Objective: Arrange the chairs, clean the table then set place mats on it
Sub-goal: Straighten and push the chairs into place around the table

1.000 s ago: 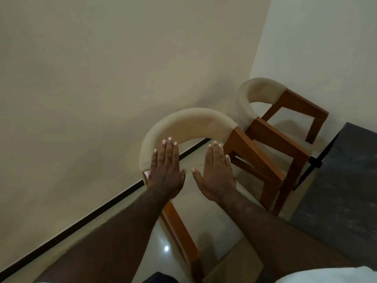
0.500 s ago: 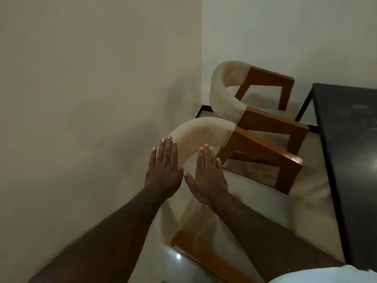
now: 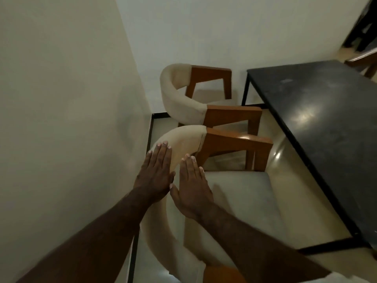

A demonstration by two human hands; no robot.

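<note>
Nearest to the camera, two bare forearms reach forward over the near chair (image 3: 234, 193), which stands on the floor (image 3: 289, 190) just beside the left wall (image 3: 61, 99). The left hand (image 3: 155, 174) is flat and open, fingers straight and close together, with the fingertips lying over the cream padded backrest (image 3: 183, 141); it holds nothing. The right hand (image 3: 191, 188) is just beside it, thumbs almost meeting, also flat with straight fingers and holding nothing. It lies over the inner side of the backrest, above the pale seat. Whether the palms really touch the padding I cannot tell. The wooden armrest (image 3: 234, 139) of this chair points toward the black tabletop (image 3: 326, 139), whose left edge runs along the right side of the chair, a strip of glossy floor between them. Behind it, in the corner of the floor where the two walls meet, stands the far chair (image 3: 181, 103) – same cream back and brown wooden arms, very close to the near one, facing the far left corner of the tabletop.
</note>
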